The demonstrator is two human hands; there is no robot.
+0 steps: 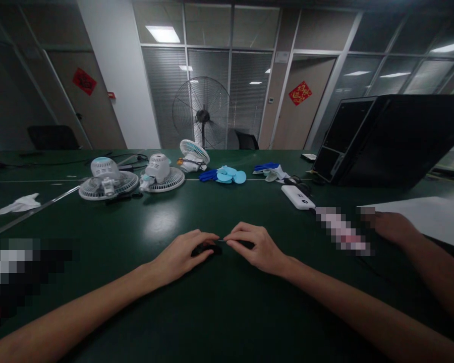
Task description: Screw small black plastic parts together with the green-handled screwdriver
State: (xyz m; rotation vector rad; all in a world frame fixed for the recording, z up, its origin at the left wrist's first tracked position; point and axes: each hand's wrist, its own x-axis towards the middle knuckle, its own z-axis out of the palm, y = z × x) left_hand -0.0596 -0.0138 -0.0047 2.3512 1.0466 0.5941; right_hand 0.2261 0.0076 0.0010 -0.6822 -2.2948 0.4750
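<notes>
Near the middle of the table, my left hand [185,253] is closed, fingertips curled over a small dark shape that I cannot tell from shadow. Close by on its right, my right hand [259,248] pinches with thumb and fingers. A thin, pale, rod-like piece [222,240] shows in the narrow gap between the two hands, its ends hidden by the fingertips. Both hands rest low, at or just above the dark green tabletop [196,312].
Several white fan heads [162,179] lie at the back left. Light blue fan blades [230,174] and blue-and-white gloves [271,171] sit farther back. A white power bank [298,197] lies right of centre. Another person's hand [393,227] rests by white paper [431,217], near a black case [397,141].
</notes>
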